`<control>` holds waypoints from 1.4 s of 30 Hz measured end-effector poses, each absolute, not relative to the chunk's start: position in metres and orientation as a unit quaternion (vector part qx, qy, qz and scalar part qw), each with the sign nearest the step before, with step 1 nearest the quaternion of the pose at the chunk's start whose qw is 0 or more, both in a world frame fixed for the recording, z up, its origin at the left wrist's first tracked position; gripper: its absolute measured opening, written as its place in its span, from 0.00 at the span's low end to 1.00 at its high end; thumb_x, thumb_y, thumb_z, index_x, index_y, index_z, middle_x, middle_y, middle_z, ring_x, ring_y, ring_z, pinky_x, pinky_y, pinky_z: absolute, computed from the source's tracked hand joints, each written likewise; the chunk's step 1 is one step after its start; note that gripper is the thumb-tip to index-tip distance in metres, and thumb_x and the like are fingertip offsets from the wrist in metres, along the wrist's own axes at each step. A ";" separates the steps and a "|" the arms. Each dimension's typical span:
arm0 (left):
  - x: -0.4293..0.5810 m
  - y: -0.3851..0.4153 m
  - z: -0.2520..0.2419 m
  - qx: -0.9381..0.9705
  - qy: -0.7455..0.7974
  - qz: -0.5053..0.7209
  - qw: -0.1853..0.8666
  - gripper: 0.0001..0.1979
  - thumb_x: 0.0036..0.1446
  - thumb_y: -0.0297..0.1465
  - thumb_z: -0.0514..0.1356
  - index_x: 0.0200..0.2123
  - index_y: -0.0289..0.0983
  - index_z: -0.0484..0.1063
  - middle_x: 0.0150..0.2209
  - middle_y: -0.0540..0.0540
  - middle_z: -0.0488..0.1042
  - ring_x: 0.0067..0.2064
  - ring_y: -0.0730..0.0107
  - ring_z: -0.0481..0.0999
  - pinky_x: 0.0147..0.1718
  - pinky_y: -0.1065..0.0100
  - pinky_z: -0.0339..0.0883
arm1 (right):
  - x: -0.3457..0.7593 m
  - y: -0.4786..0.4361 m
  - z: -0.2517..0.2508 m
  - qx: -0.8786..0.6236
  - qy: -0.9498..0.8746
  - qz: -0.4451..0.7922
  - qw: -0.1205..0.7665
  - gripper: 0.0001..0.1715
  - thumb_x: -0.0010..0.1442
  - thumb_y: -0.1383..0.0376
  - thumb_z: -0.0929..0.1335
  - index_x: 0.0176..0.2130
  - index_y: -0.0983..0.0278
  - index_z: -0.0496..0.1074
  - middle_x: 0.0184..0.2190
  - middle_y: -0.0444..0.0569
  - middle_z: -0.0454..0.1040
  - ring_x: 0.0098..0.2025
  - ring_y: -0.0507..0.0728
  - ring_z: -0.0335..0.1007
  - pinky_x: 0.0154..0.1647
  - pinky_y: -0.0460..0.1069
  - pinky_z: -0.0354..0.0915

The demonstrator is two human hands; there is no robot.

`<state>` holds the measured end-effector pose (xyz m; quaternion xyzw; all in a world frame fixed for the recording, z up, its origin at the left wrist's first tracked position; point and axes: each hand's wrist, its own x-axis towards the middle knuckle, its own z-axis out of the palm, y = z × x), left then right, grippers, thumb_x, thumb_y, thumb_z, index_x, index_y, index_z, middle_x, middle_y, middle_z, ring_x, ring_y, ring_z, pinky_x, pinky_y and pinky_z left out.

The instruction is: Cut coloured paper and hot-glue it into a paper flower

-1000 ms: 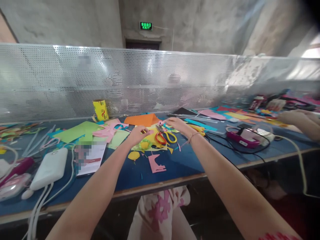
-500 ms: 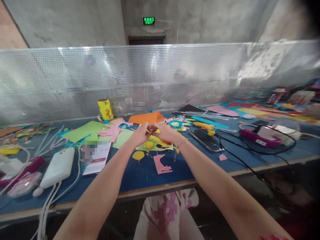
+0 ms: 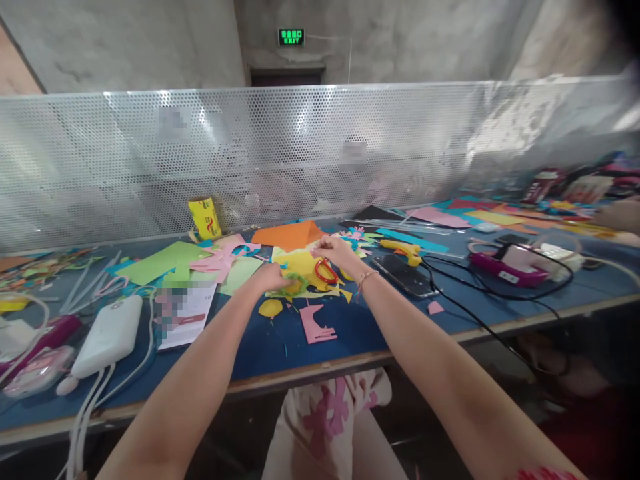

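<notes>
My left hand (image 3: 273,276) is low over the table at the left edge of a yellow-and-green paper flower (image 3: 294,285). Its fingers are curled together, and whatever they may hold is hidden. My right hand (image 3: 338,255) is raised over a sheet of yellow paper (image 3: 301,260), its fingertips pinched together; anything between them is too small to make out. Just below that hand is a red loop-shaped handle (image 3: 327,272). A yellow paper circle (image 3: 271,308) and a cut pink paper piece (image 3: 316,325) lie nearer to me.
A yellow glue gun (image 3: 401,251) and a dark phone (image 3: 405,275) lie to the right, with black cables beside them. At left are a white power bank (image 3: 109,335) and a lit phone (image 3: 200,313). Orange paper (image 3: 287,235) lies behind my hands, before a perforated metal screen (image 3: 280,153).
My hands were together over the paper; now they are apart, the left lower beside the flower, the right to the right. The yellow paper and red handle show more fully. The view has shifted slightly.
</notes>
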<state>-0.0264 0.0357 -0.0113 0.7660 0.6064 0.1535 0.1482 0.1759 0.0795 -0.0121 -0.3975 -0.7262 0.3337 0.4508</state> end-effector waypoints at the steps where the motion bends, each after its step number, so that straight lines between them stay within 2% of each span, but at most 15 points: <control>1: -0.027 0.036 -0.012 0.773 0.598 0.143 0.154 0.23 0.37 0.37 0.63 0.08 0.38 0.51 0.09 0.54 0.47 0.16 0.75 0.54 0.18 0.70 0.44 | 0.177 0.081 -0.013 -0.400 -0.715 0.350 0.455 0.10 0.46 0.62 0.68 0.25 0.66 0.66 0.24 0.46 0.72 0.29 0.52 0.70 0.33 0.47 0.64; 4: -0.025 0.034 -0.011 0.777 0.585 0.152 0.176 0.25 0.38 0.33 0.62 0.06 0.38 0.47 0.09 0.55 0.42 0.16 0.78 0.45 0.19 0.69 0.39 | 0.173 0.078 -0.017 -0.396 -0.704 0.377 0.453 0.09 0.45 0.63 0.68 0.24 0.66 0.65 0.23 0.46 0.72 0.30 0.53 0.71 0.34 0.48 0.64; 7: -0.023 0.031 -0.006 0.773 0.581 0.157 0.203 0.22 0.39 0.30 0.61 0.07 0.38 0.48 0.09 0.56 0.43 0.16 0.79 0.45 0.19 0.69 0.40 | 0.166 0.073 -0.018 -0.382 -0.715 0.392 0.436 0.09 0.45 0.63 0.69 0.25 0.66 0.67 0.24 0.46 0.72 0.31 0.53 0.71 0.36 0.48 0.64; 11: -0.021 0.028 0.001 0.763 0.579 0.198 0.210 0.15 0.40 0.30 0.60 0.11 0.37 0.56 0.12 0.56 0.52 0.19 0.77 0.54 0.20 0.71 0.47 | 0.164 0.074 -0.020 -0.386 -0.700 0.404 0.445 0.11 0.43 0.62 0.70 0.25 0.66 0.67 0.24 0.46 0.72 0.31 0.53 0.71 0.36 0.48 0.63; 16: -0.019 0.032 -0.001 0.726 0.567 0.299 0.250 0.04 0.42 0.28 0.59 0.24 0.35 0.65 0.22 0.51 0.66 0.26 0.72 0.66 0.26 0.71 0.58 | 0.168 0.079 -0.019 -0.379 -0.643 0.421 0.515 0.14 0.43 0.58 0.70 0.23 0.65 0.65 0.23 0.45 0.71 0.30 0.52 0.69 0.32 0.47 0.62; 19: -0.020 0.034 -0.003 0.713 0.554 0.339 0.263 0.07 0.42 0.27 0.58 0.29 0.34 0.67 0.28 0.47 0.70 0.31 0.70 0.69 0.30 0.70 0.61 | 0.169 0.076 -0.016 -0.373 -0.625 0.435 0.531 0.15 0.43 0.56 0.70 0.23 0.64 0.64 0.21 0.43 0.68 0.27 0.51 0.66 0.28 0.47 0.59; 23: -0.020 0.037 -0.006 0.697 0.533 0.394 0.274 0.09 0.40 0.25 0.59 0.30 0.35 0.67 0.34 0.44 0.71 0.38 0.66 0.71 0.35 0.68 0.62 | 0.169 0.074 -0.014 -0.366 -0.620 0.445 0.533 0.16 0.42 0.56 0.70 0.24 0.64 0.64 0.21 0.43 0.67 0.27 0.50 0.64 0.26 0.46 0.57; 31: -0.018 0.042 -0.010 0.574 0.528 0.509 0.364 0.15 0.36 0.22 0.63 0.33 0.34 0.67 0.31 0.47 0.70 0.33 0.70 0.71 0.33 0.69 0.63 | 0.170 0.073 -0.011 -0.374 -0.598 0.459 0.540 0.18 0.40 0.55 0.71 0.24 0.64 0.63 0.18 0.40 0.64 0.20 0.47 0.55 0.21 0.45 0.51; 36: -0.013 0.034 -0.004 0.511 0.492 0.534 0.460 0.11 0.36 0.24 0.65 0.25 0.33 0.67 0.26 0.49 0.69 0.28 0.73 0.71 0.29 0.70 0.65 | 0.169 0.076 -0.011 -0.364 -0.536 0.488 0.585 0.17 0.38 0.58 0.72 0.23 0.63 0.63 0.19 0.41 0.64 0.22 0.48 0.60 0.23 0.45 0.55; 42: -0.004 0.028 -0.003 0.469 0.448 0.556 0.519 0.16 0.34 0.24 0.67 0.29 0.33 0.66 0.29 0.48 0.71 0.30 0.72 0.73 0.31 0.68 0.68 | 0.170 0.079 -0.011 -0.326 -0.508 0.495 0.625 0.12 0.39 0.63 0.72 0.21 0.63 0.64 0.18 0.40 0.63 0.23 0.48 0.60 0.24 0.45 0.57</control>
